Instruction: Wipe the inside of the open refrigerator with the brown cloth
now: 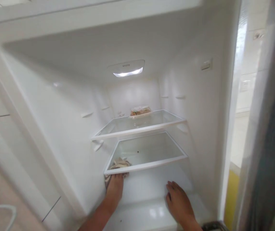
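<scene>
Inside an open fridge, my left hand (pixel 115 187) is closed on a patterned brown and beige cloth (pixel 120 163) at the front left corner of the lower glass shelf (pixel 149 149). Part of the cloth shows at the glass and part hangs below the white front rim; my fingertips are mostly hidden. On the right, my right hand (pixel 179 202) is over the white fridge floor (pixel 149 184), holding nothing, its fingers stretched out close together. A small dark speck (pixel 138 151) shows at the lower shelf.
Above is a second glass shelf (pixel 137 123), with a wrapped tray of food (pixel 140 111) at its back. A lit lamp (pixel 128 72) is on the ceiling. White side walls (pixel 62 112) with shelf ledges close in both sides. The door edge (pixel 257 128) stands at right.
</scene>
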Motion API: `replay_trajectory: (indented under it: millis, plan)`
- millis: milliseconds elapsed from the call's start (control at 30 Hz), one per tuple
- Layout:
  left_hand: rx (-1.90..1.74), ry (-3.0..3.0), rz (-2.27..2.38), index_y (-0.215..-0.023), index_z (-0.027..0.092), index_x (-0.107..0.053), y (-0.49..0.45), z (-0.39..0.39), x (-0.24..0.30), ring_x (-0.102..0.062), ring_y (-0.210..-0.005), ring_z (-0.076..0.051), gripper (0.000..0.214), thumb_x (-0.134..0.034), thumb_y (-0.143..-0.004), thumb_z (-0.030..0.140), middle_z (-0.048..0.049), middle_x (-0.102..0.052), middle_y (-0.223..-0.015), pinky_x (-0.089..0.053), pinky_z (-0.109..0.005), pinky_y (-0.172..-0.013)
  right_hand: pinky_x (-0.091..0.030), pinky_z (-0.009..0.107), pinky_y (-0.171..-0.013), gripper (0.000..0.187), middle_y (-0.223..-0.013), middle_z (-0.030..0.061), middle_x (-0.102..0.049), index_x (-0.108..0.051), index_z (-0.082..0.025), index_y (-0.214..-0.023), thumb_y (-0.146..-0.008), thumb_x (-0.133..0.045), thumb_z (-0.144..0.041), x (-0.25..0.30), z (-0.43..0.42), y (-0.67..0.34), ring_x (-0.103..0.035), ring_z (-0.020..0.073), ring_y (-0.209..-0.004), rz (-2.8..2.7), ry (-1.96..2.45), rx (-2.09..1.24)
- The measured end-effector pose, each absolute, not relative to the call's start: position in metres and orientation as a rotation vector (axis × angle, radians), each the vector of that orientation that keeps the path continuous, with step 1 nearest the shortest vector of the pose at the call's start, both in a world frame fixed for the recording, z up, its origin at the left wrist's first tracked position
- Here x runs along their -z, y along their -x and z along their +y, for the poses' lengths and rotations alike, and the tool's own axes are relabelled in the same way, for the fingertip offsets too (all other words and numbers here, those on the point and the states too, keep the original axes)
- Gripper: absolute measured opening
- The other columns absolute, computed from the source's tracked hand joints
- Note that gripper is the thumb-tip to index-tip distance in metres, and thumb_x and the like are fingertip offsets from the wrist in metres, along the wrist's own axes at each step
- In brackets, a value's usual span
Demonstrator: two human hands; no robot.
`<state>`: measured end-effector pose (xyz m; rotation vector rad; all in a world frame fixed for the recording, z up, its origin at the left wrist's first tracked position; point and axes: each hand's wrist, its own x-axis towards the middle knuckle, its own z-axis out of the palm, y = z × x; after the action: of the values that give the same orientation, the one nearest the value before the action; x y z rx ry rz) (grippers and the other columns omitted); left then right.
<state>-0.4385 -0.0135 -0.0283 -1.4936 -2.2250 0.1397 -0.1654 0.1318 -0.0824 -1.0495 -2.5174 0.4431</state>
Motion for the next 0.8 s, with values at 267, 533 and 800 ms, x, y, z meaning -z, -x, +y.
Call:
replay_trajectory:
  millis: [267, 533, 800]
  plan:
    - [-0.689, 1.364, -2.197, -0.126, 0.022, -0.069, 0.395, -0.097, 0.037, -0.057, -0.131, -0.036, 0.050, -0.052, -0.080, 0.017, -0.0159, -0.067, -0.134, -0.035, -0.059, -0.116, -0.037, 0.040, -0.118, 0.049, -0.142, 0.0119, -0.061, -0.066, -0.010, -0.131, -0.090, -0.039, -0.012, 0.078, 0.130, 0.165, -0.052, 0.0274, -0.136, -2.499, 1.036, -0.490]
    - [-0.682, 1.445, -2.253, -0.126, 0.033, -0.068, 0.411, -0.133, 0.057, -0.048, -0.140, -0.035, 0.044, -0.058, -0.083, 0.030, -0.0074, -0.063, -0.142, -0.029, -0.060, -0.121, -0.037, 0.041, -0.118, 0.049, -0.141, 0.0130, -0.062, -0.066, -0.010, -0.131, -0.090, -0.040, -0.012, 0.083, 0.131, 0.166, -0.052, 0.0273, -0.136, -2.495, 1.012, -0.486]
    - [-0.304, 1.315, -2.210, -0.118, 0.024, -0.073, 0.437, -0.038, 0.045, -0.051, -0.137, -0.034, 0.055, -0.053, -0.072, 0.003, -0.0104, -0.070, -0.131, -0.025, -0.063, -0.122, -0.037, 0.038, -0.119, 0.050, -0.143, 0.0098, -0.061, -0.065, -0.012, -0.133, -0.092, -0.036, -0.013, 0.079, 0.130, 0.165, -0.052, 0.0255, -0.137, -2.542, 1.049, -0.437]
